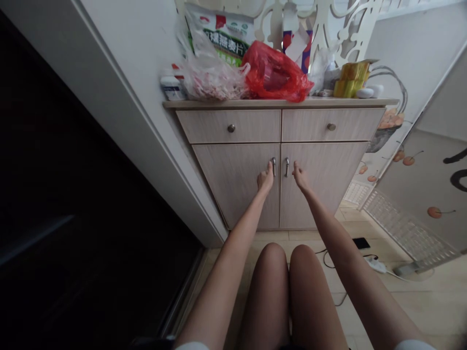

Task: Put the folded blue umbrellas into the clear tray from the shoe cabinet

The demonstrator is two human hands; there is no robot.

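Observation:
A light wood cabinet (233,189) stands in front of me with two drawers above two shut doors. My left hand (265,179) reaches the metal handle of the left door (274,166), fingertips at it. My right hand (300,177) is at the right door, just beside its handle (287,166). Whether either hand grips its handle is not clear. My knees (288,262) are below, close to the doors.
The cabinet top holds a red plastic bag (273,73), a clear bag (213,78), an oat packet (224,34) and yellow packs (350,78). A dark doorway is to the left. A phone (361,242) and cables (375,265) lie on the floor at right.

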